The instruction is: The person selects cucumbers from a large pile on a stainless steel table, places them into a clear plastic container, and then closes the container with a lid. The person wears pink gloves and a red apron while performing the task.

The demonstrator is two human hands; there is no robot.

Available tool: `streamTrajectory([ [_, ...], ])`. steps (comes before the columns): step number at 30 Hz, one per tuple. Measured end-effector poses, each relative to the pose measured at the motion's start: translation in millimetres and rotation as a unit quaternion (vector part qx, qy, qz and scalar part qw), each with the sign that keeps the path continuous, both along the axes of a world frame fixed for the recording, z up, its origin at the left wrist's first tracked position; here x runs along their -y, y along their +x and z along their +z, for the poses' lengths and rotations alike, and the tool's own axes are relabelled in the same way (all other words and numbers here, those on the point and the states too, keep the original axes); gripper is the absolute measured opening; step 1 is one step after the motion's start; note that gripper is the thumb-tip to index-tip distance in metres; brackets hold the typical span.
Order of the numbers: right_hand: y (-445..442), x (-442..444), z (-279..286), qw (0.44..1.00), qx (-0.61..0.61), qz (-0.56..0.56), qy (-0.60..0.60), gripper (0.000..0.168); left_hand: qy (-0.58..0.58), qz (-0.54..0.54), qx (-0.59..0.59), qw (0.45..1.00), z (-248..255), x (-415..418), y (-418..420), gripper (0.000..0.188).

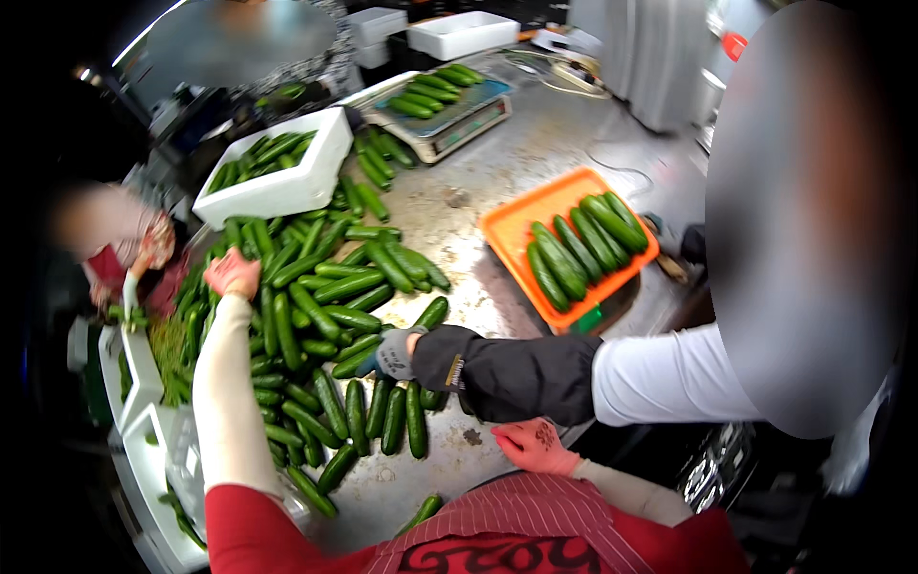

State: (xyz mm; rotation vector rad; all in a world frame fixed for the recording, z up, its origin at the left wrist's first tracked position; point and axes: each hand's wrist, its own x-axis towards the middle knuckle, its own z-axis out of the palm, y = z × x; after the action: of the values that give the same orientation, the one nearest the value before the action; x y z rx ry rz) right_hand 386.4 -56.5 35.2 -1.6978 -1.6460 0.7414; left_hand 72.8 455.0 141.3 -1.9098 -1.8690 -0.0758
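Note:
My left hand (233, 273), in a pink glove, reaches over the far left part of a heap of green cucumbers (310, 310). Its fingertips are hidden, so I cannot tell whether it grips one. Close to my body at the table's near edge, my right hand (536, 446) wears a pink glove with a dark print. Its fingers are curled together and nothing shows in them. Loose cucumbers (394, 420) lie in a rough row left of it. A co-worker's grey-gloved hand (396, 354) touches cucumbers at the heap's right side, its arm crossing above my right hand.
An orange tray (495, 222) of several cucumbers sits at the right. Farther back are a white foam box (287, 192) of cucumbers and a weighing scale (470, 129) bearing more. White foam boxes (140, 423) line the left edge. A power strip (577, 75) lies on the metal table (459, 172).

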Motion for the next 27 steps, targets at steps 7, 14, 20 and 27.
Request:
streamTrajectory([
  [7,-9,5,-15,0.992,-0.099,-0.02,0.069,0.023,0.195,-0.306,0.302,0.881,62,9,-1,0.074],
  [14,-10,3,-40,0.982,-0.119,-0.032,0.139,0.015,-0.374,-0.314,0.781,0.389,87,100,135,0.063],
  [20,5,4,-5,0.993,-0.02,-0.022,0.117,0.016,-0.448,-0.353,0.759,0.315,87,171,254,0.063],
  [27,7,4,-3,0.993,-0.025,-0.011,0.111,0.016,-0.467,-0.321,0.792,0.226,73,184,269,0.052],
])
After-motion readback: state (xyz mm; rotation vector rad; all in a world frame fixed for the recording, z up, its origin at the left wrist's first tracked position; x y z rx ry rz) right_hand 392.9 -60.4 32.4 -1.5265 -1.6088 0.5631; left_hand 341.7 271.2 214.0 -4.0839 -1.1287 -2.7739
